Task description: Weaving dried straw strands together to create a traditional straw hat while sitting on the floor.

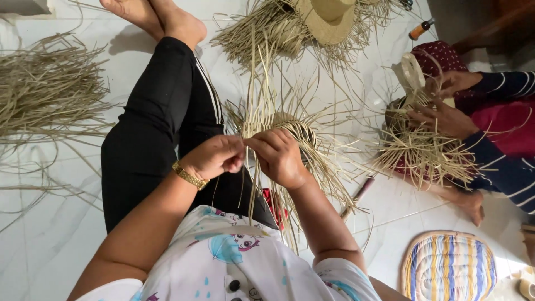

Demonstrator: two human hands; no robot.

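Head view: left hand [214, 156] and right hand [278, 156] both pinch thin strands of the half-woven straw piece [290, 131] over the lap, probably light, springy, brittle, best gripped near the weave.

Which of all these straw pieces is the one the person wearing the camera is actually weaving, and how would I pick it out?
Start at the black trouser leg stretched across the white tiled floor. Just right of it, both hands meet: the left hand, with a gold bracelet, and the right hand pinch the half-woven straw piece. Unlike the finished hat above, its loose strands fan outward.
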